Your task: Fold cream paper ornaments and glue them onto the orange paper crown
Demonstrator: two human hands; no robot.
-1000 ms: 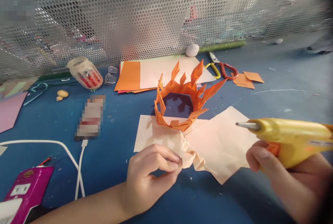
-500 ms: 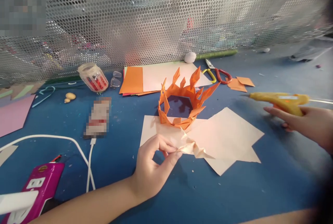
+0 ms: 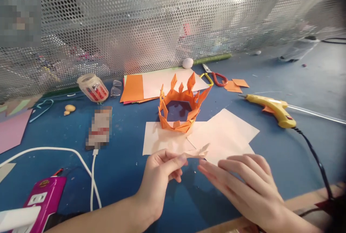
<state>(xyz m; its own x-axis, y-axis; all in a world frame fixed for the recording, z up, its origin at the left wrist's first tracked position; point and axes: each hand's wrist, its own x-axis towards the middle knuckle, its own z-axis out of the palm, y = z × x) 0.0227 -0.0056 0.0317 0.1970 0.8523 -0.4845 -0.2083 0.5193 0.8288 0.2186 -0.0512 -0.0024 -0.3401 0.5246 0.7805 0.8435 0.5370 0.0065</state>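
Observation:
My left hand [image 3: 164, 175] pinches a small folded piece of cream paper [image 3: 199, 151] between thumb and fingers. Close to the paper's right end is my right hand [image 3: 243, 182], its fingers stretched out and holding nothing; whether they touch the paper I cannot tell. Behind both hands stands an orange folded-paper crown [image 3: 178, 126] with pointed tips. Under and beside it lie pale paper sheets [image 3: 227, 132]. The yellow hot glue gun [image 3: 270, 106] rests on its side to the right, with a clear glue stick [image 3: 316, 113] coming out of its back.
A phone [image 3: 100, 126] on a white cable and a purple power strip [image 3: 51, 193] are at left. Along the metal mesh [image 3: 151, 20] sit a jar [image 3: 93, 88], stacked paper [image 3: 132, 88], scissors [image 3: 218, 79] and orange squares [image 3: 236, 85]. The gun's black cord [image 3: 315, 157] runs to the right edge.
My right hand has let go of the glue gun, which now lies on the table, and has come over beside the folded paper. My left hand has turned the paper. The view has shifted slightly.

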